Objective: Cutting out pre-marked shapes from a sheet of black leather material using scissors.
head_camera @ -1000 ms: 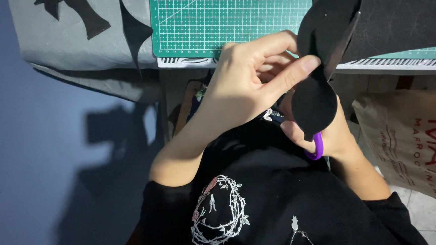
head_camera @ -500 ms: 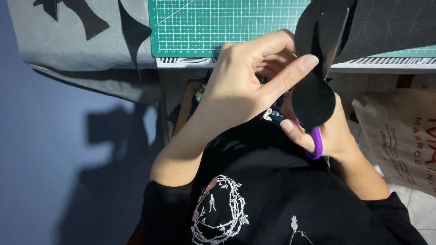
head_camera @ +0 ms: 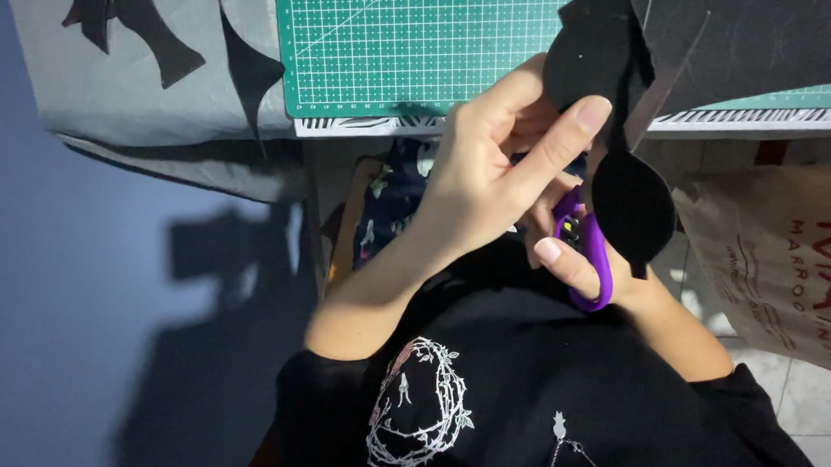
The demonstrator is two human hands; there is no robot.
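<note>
Your head camera is looking steeply down, close over your hands, facing the green cutting mat (head_camera: 424, 43) ahead.

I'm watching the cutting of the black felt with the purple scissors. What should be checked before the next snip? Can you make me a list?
1. Left hand pinches the black felt piece: ok.
2. Right hand is in the purple scissors handle: ok.
3. Left fingertips clear of the blades: cannot tell, the felt hides the blades.
4. Blades on the cutting line: cannot tell, hidden.
5. Felt held off the green cutting mat: ok.
6. Big black felt sheet out of the way: ok, it lies on the mat behind.
</note>
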